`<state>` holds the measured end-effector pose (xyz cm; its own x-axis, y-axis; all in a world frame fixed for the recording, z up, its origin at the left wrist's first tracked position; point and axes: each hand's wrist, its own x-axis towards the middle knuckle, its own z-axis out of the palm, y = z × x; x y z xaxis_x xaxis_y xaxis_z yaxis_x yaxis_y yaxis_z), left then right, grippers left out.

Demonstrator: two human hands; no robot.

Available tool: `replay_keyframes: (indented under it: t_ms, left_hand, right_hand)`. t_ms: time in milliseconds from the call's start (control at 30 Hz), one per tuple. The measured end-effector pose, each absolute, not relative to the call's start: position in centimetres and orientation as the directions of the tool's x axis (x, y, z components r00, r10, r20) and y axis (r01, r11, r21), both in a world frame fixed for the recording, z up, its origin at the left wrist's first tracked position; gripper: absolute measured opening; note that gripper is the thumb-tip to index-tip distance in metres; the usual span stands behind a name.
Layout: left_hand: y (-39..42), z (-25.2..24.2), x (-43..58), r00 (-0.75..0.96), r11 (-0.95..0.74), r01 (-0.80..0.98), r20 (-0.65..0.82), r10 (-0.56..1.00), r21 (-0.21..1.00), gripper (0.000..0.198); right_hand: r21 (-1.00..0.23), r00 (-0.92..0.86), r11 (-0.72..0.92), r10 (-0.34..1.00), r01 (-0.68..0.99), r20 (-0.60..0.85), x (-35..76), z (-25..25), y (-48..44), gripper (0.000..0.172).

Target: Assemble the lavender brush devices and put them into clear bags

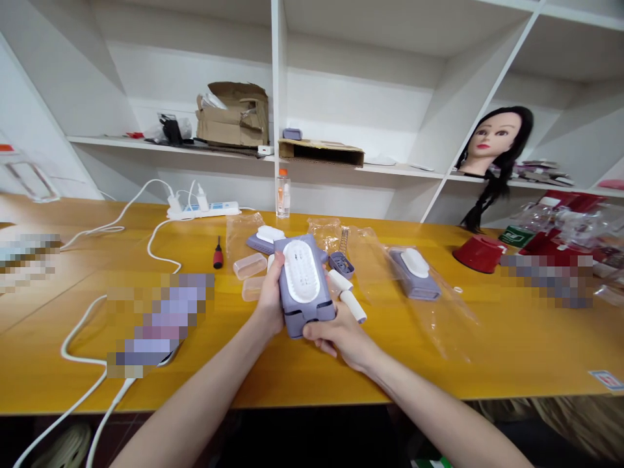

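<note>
Both of my hands grip a lavender rectangular box-shaped device [297, 320] with a white oval bristled pad [301, 273] on its upper face. It is tilted up over the table's near half. My left hand [271, 300] wraps its left side, thumb along the edge. At the lower right end, my right hand [344, 335] holds it with the thumb near the bottom edge; some fingers are hidden beneath. Just beyond lie white cylinders [353, 307], a small lavender oval part [341, 264] and clear plastic covers [250, 266].
Similar lavender devices lie behind [260, 243] and, with a clear bag, to the right [416, 279]. A red-and-black screwdriver [218, 255], power strip [219, 208], white cables and bottle [283, 195] are left and back. A red cone-shaped object [480, 253] stands right, below a shelved mannequin head [497, 136].
</note>
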<state>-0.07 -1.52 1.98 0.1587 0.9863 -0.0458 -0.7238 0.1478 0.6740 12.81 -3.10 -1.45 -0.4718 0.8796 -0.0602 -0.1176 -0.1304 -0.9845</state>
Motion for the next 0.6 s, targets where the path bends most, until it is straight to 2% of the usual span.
replay_keyframes:
  t_ms: [100, 200, 267, 333, 400, 467, 533, 600]
  left_hand:
    - [-1.3, 1.9, 0.0, 0.161, 0.093, -0.718, 0.034, 0.986, 0.690, 0.058]
    - [-1.2, 1.5, 0.1, -0.005, -0.026, -0.719, 0.032, 0.999, 0.695, 0.052]
    - [-1.3, 0.9, 0.4, -0.161, -0.196, -0.714, 0.114, 0.980, 0.672, 0.050]
    - [-1.6, 0.1, 1.0, -0.209, -0.311, -0.685, 0.232, 0.950, 0.659, 0.055]
    - [-1.9, -0.6, 1.9, -0.162, -0.319, -0.613, 0.280, 0.946, 0.723, 0.067]
    - [-2.0, -1.2, 2.7, -0.172, -0.310, -0.524, 0.258, 0.951, 0.793, 0.073]
    - [-1.8, -1.4, 3.1, -0.224, -0.293, -0.491, 0.206, 0.953, 0.820, 0.069]
    - [-1.5, -1.4, 2.8, -0.226, -0.259, -0.515, 0.162, 0.961, 0.817, 0.060]
  right_hand:
    - [-0.988, -0.460, -0.116, 0.886, -0.099, -0.058, 12.9, -1.4, -2.7, 0.030]
    - [-0.996, -0.394, -0.086, 0.917, -0.037, -0.064, 12.9, -0.9, -2.4, 0.029]
    - [-0.998, -0.285, -0.039, 0.957, 0.040, -0.049, 13.0, -0.5, -2.1, 0.028]
    - [-0.977, -0.120, 0.064, 0.992, 0.204, 0.040, 13.1, -0.3, -1.7, 0.031]
    - [-0.871, 0.021, 0.165, 0.980, 0.462, 0.197, 13.2, -0.2, -1.6, 0.035]
    - [-0.686, 0.054, 0.206, 0.940, 0.698, 0.338, 13.0, -0.5, -1.8, 0.036]
    - [-0.518, -0.014, 0.240, 0.916, 0.821, 0.401, 12.7, -0.8, -2.4, 0.036]
    - [-0.448, -0.108, 0.313, 0.898, 0.837, 0.426, 12.3, -1.0, -3.0, 0.039]
